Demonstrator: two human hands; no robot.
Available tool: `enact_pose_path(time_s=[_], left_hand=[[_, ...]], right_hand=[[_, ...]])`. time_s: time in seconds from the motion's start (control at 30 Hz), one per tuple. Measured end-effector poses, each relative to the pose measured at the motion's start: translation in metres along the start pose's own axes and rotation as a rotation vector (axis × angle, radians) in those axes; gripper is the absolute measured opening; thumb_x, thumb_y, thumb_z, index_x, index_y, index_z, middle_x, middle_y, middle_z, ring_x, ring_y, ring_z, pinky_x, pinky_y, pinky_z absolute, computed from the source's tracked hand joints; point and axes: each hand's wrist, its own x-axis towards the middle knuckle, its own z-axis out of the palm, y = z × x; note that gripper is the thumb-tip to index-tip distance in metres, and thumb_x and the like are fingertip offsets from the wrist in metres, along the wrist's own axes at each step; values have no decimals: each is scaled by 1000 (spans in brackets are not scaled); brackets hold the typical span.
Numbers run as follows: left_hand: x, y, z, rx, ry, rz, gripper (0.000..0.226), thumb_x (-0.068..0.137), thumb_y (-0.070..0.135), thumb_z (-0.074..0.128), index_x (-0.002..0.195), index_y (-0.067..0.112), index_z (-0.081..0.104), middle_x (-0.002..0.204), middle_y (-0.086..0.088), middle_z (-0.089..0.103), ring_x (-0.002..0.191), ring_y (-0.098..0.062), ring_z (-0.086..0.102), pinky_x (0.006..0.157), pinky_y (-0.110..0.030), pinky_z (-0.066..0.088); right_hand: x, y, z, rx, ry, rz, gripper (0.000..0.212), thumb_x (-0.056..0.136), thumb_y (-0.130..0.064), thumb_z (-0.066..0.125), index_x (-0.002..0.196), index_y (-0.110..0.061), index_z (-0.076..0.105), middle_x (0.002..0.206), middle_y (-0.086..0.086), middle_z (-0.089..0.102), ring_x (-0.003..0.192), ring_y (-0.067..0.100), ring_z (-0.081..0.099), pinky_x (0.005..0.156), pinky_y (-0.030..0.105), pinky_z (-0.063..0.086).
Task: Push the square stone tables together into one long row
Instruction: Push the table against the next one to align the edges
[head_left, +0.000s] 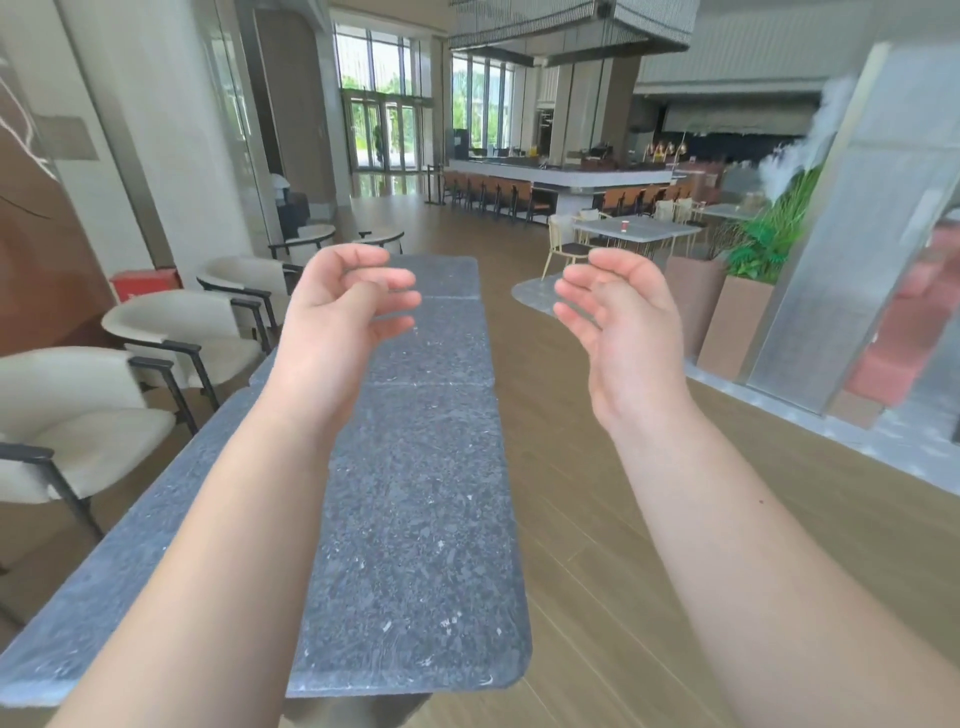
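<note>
I count three, maybe four, square speckled grey stone tables (421, 499) butted in a row running straight away from me; left hand (332, 317) and right hand (623, 322) hover loosely curled, holding nothing.

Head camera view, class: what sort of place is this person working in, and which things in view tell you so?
Probably a hotel or office lobby café. A long bar counter lined with stools stands at the back, cream armchairs flank the row of stone tables, and tall glass entrance doors face outside.
</note>
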Motion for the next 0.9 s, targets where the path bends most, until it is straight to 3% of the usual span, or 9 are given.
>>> enact_pose_path(time_s=[0.2,0.43,0.63,0.9], left_hand=[[18,11,4,-25,-28,58,17,96,12,53,108,20,63,96,0,77,92,-20,75,78,-32,59],[26,-14,33,6,-51,10,19,96,9,50,108,18,62,95,1,77,91,-19,75,79,-33,60],[53,-60,96,31,-74,-20,21,96,11,50,112,17,61,97,0,77,93,-20,75,82,-34,61],[117,-142,213,29,40,-36,18,94,13,54,108,18,63,96,0,77,92,-21,75,80,-34,61]], right_hand=[[17,-10,6,21,-29,-98,27,97,2,45,102,-17,64,91,3,73,92,18,73,87,32,60],[37,13,-16,48,-5,-52,26,96,1,46,103,-16,64,91,3,73,92,18,73,86,32,59],[93,37,-66,68,26,-21,29,95,2,45,103,-18,65,92,3,74,94,18,73,87,32,59],[237,59,-164,22,-11,20,29,96,5,42,103,-15,63,92,5,72,92,17,72,92,37,59]])
